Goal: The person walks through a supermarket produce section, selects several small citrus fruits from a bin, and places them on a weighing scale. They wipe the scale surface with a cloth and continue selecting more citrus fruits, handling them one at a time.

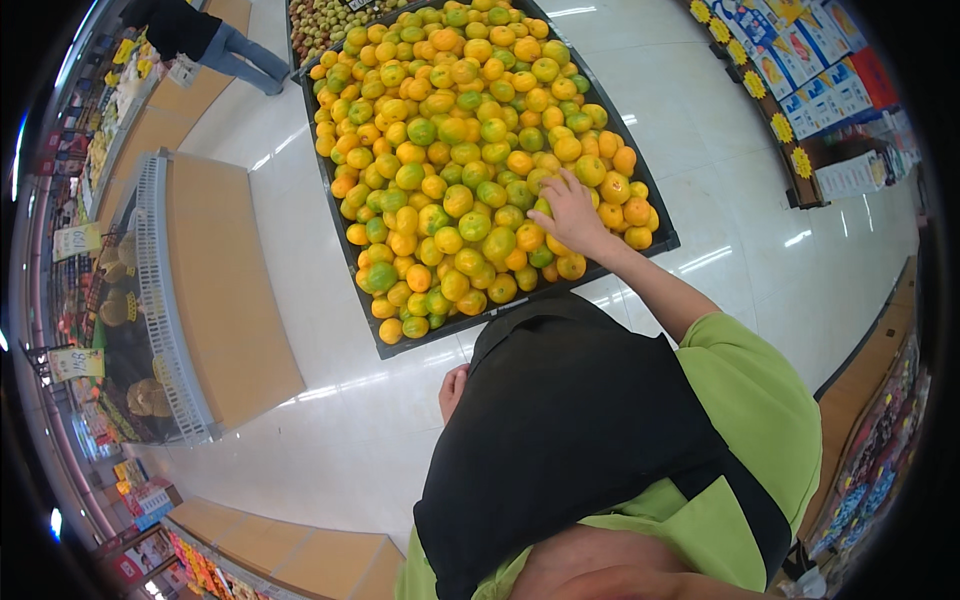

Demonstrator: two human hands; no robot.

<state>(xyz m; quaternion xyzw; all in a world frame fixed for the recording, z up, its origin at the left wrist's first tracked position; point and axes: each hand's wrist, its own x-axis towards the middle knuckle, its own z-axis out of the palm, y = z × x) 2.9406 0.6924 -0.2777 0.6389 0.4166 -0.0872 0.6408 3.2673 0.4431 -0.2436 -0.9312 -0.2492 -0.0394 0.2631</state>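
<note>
A large black display bin (352, 300) is heaped with mandarins (458, 200), orange and yellow with several green ones. My right hand (572, 215) reaches over the bin's near right part. Its thumb and fingers are bent around a yellow-green mandarin (544, 206) that still lies among the others; the fingertips are partly hidden by the fruit. Low at my left side, beside my black apron (570, 420), my left hand (453, 392) hangs with its fingers curled. The apron covers part of it, and the inside of that hand cannot be seen.
Brown fruit (330, 28) fills another bin beyond the mandarins. On the left stands a cardboard-sided display stand (225, 280) with a pale slatted rim. A person (215, 45) in dark clothes stands at the far left. Boxed goods (815, 75) line a shelf at the far right.
</note>
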